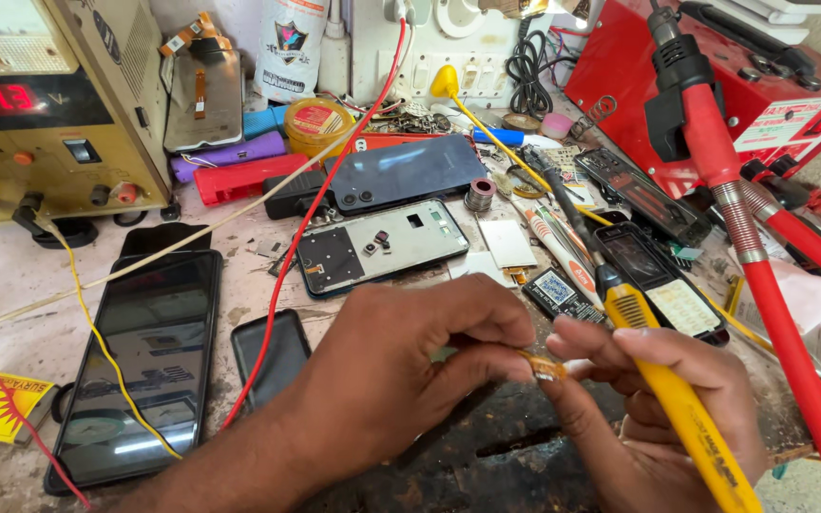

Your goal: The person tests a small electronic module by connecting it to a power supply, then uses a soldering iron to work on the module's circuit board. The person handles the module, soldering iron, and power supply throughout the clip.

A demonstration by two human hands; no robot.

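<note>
We logged both hands low in the head view, meeting near 6 o'clock over the dark, stained patch of the worktop [40, 313]. Our left hand [401, 356] had its fingers pressed together, pinching a small orange flex part [545, 367] at its tip. Our right hand [662, 408] was curled around a yellow soldering iron [686, 418], whose shaft ran up toward 12 o'clock; thumb and forefinger of that hand also touched the flex part from the 3 o'clock side. The part thus sat between the two hands, clear of the worktop. At 12 o'clock from the left hand lay an opened phone frame [382, 247], with a dark blue back cover [409, 171] just beyond it. At 9 o'clock lay a large black phone [140, 370], a yellow wire [97, 332] draped across its screen, and a smaller black phone [273, 356] just beside it. A red wire [311, 214] ran past the small phone toward 12 o'clock. A bench power supply [59, 104] stood at 10 o'clock. A red hot-air handle [762, 275] crossed at 3 o'clock.
</note>
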